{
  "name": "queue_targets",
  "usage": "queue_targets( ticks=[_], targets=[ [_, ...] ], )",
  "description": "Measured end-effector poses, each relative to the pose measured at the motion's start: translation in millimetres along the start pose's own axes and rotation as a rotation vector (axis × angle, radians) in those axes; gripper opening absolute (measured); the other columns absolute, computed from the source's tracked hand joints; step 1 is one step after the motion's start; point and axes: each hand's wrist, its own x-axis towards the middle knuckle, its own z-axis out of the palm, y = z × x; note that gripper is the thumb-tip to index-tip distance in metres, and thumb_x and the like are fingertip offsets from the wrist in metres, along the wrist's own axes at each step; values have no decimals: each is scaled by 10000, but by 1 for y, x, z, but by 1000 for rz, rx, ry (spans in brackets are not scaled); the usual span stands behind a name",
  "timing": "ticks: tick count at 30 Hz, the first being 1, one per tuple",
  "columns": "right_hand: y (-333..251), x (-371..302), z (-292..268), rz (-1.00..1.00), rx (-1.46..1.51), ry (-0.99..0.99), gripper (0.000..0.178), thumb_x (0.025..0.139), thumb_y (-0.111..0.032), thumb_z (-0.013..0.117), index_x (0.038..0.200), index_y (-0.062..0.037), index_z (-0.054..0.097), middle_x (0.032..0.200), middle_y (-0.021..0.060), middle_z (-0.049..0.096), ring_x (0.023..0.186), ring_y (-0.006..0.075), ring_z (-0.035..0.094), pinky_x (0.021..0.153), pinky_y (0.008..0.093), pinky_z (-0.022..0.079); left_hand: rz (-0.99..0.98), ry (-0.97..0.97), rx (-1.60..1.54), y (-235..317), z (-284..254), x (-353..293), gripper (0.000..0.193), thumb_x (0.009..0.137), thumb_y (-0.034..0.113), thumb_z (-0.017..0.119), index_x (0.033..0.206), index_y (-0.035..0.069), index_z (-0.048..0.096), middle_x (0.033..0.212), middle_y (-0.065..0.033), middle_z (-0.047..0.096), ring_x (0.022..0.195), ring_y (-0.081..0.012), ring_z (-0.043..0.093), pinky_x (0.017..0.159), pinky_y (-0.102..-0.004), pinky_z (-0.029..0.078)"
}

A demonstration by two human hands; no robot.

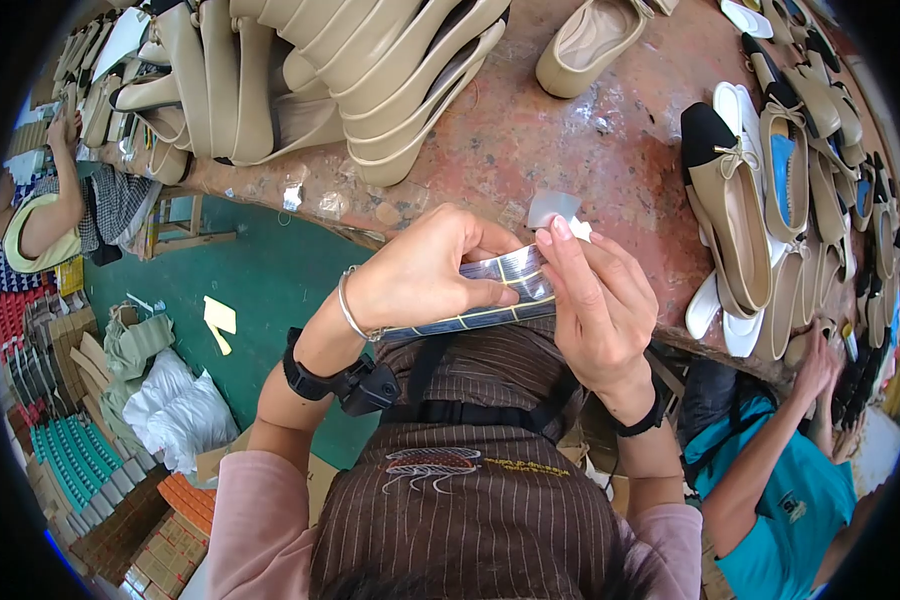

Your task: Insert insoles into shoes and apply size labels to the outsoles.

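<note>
Both hands pinch sticker strip [490, 290]: left hand [420, 270], right hand [595, 300]; strip middle hidden.

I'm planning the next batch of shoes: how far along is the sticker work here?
Done: cannot tell; no sticker shows on any shoe. In hand: left hand holds a sticker strip; right hand fingertips pinch its end. Left: beige shoes lined up at right and stacked at the back of the worn red table.

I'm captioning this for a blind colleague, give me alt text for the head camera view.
Seen from above, a person's left hand and right hand hold a shiny strip of stickers between them at the edge of a worn reddish workbench. Beige shoes lie in rows and stacks on it, and a co-worker in a teal shirt sits at right.
</note>
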Motion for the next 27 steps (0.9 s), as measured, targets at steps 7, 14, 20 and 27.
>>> queue_targets(
  ticks=[7,14,20,27],
  targets=[
    [-2,-3,-4,4,5,-22,475,726,39,662,1200,9,683,962,93,727,930,268,693,808,399,572,0,53,118,-2,-2,-2,275,784,82,793,1011,-54,718,807,-140,734,752,-126,676,708,-310,527],
    [-13,-12,-14,93,81,53,536,755,64,738,1262,-60,613,924,84,715,1088,321,636,1003,504,481,-61,164,451,1,-4,1,287,764,249,809,843,-20,750,636,-202,624,558,-238,632,579,-378,469],
    [-10,-3,11,78,198,86,616,805,114,656,1377,-47,493,1138,143,703,1122,346,664,1071,521,425,67,303,612,-4,9,7,285,728,278,803,828,14,767,704,-213,666,650,-368,660,635,-431,506],
    [-1,-2,18,29,158,60,631,788,146,586,1395,9,479,1235,184,672,1039,315,702,1009,485,512,101,189,546,5,1,15,372,677,206,815,997,28,753,875,-248,695,824,-406,690,737,-445,537]
  ],
)
